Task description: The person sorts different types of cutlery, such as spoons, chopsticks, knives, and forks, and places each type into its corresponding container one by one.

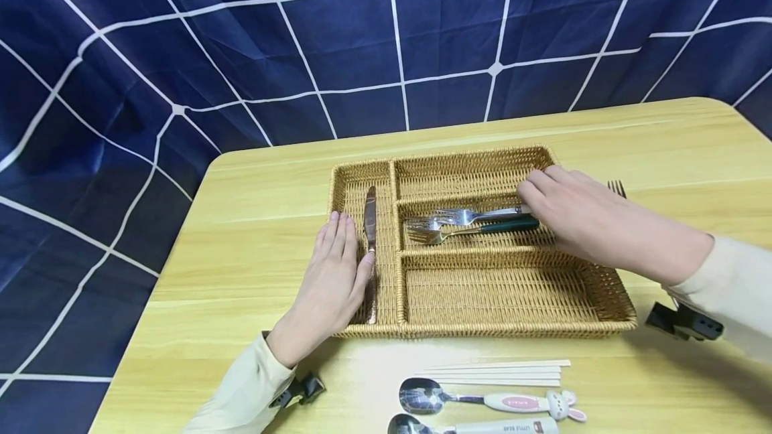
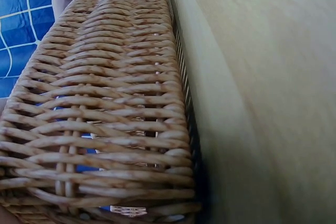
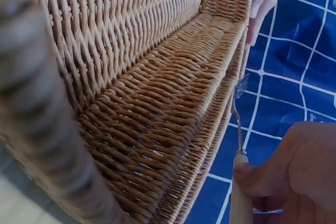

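My left hand (image 1: 328, 273) rests with straight fingers along the left rim of a woven tray (image 1: 519, 333), its thumb beside a knife (image 1: 370, 213) in the left compartment. Over the right end of the middle compartment, my right hand (image 1: 579, 213) has its fingers bent downward. In the right wrist view its thumb and fingers pinch the cream handle of a fork (image 3: 240, 174), whose tines point away from the hand. Forks lie in the middle compartment, tines leftward, one with a dark green handle (image 1: 509, 225). The left wrist view shows mostly the tray's woven wall (image 2: 105, 98).
Fork tines (image 1: 616, 187) show past my right wrist, outside the tray. White sticks (image 1: 500, 375), a spoon with a rabbit handle (image 1: 422, 396) and a second spoon (image 1: 407, 424) lie on the wooden table (image 1: 253, 220) in front of the tray. Blue gridded cloth (image 1: 446, 39) hangs behind.
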